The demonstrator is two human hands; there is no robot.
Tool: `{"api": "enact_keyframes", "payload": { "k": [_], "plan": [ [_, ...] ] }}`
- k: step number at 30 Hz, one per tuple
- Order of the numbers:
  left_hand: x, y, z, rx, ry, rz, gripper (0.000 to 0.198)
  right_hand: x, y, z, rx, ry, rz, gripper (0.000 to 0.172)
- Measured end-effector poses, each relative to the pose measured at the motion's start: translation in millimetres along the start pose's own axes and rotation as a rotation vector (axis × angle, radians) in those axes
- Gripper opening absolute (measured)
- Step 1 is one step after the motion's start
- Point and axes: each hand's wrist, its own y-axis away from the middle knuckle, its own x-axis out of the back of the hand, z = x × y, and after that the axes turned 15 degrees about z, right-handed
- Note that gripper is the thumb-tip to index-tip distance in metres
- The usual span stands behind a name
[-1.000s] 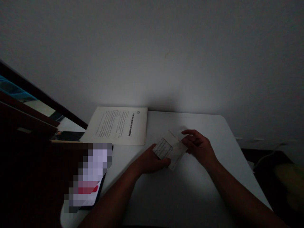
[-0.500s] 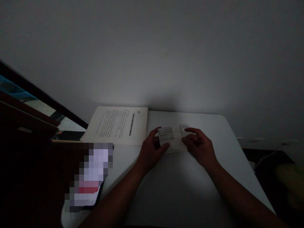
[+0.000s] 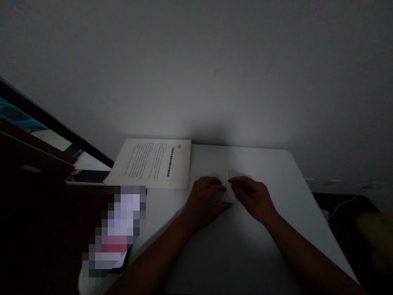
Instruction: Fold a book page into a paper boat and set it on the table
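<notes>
A small white folded paper point(image 3: 227, 192) lies flat on the white table point(image 3: 233, 246). My left hand point(image 3: 206, 199) rests on its left part, fingers stretched out and pressing down. My right hand point(image 3: 254, 197) lies on its right part, fingers flat as well. Most of the paper is hidden under the two hands; only a strip between them shows. The room is dim.
A printed booklet point(image 3: 153, 163) lies at the table's back left, next to my left hand. A phone with a blurred-out screen point(image 3: 115, 231) sits at the front left edge. Dark wooden furniture point(image 3: 33, 180) stands to the left, a wall right behind the table.
The paper was held up off the table between both hands; it has been laid down and both hands now press flat on it.
</notes>
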Motion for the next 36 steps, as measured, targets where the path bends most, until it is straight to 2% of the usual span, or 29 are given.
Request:
{"api": "enact_keyframes", "payload": {
  "k": [3, 5, 8, 12, 16, 20, 24, 30, 36],
  "plan": [
    [0.0, 0, -3, 0.004, 0.013, -0.025, 0.024, 3, -1, 1, 0.003, 0.023, -0.023, 0.021],
    [0.9, 0, -3, 0.001, 0.01, -0.019, 0.019, 7, -3, 1, 0.024, 0.048, 0.025, 0.02],
    [2.9, -1, -3, 0.007, 0.015, -0.01, 0.015, 13, -7, 2, 0.167, 0.101, 0.097, 0.018],
    [5.3, -2, -3, 0.009, 0.022, -0.012, 0.013, 16, -12, 4, 0.405, 0.148, -0.028, 0.024],
    [7.5, -2, -2, 0.003, 0.001, -0.059, 0.015, 13, -11, 5, 0.502, 0.203, -0.153, 0.022],
    [10.9, -3, -3, 0.02, -0.036, -0.044, 0.022, 12, -10, 5, 0.495, 0.226, -0.197, 0.011],
    [13.5, -5, -5, 0.08, -0.092, 0.011, 0.024, 11, -10, 5, 0.469, 0.247, -0.205, 0.014],
    [10.8, -4, -7, 0.081, -0.202, 0.029, 0.017, 10, -9, 1, 0.391, 0.323, -0.207, 0.025],
    [6.0, -3, -3, 0.154, -0.386, 0.045, 0.017, 4, -7, -2, 0.337, 0.439, -0.175, 0.024]
  ]
}}
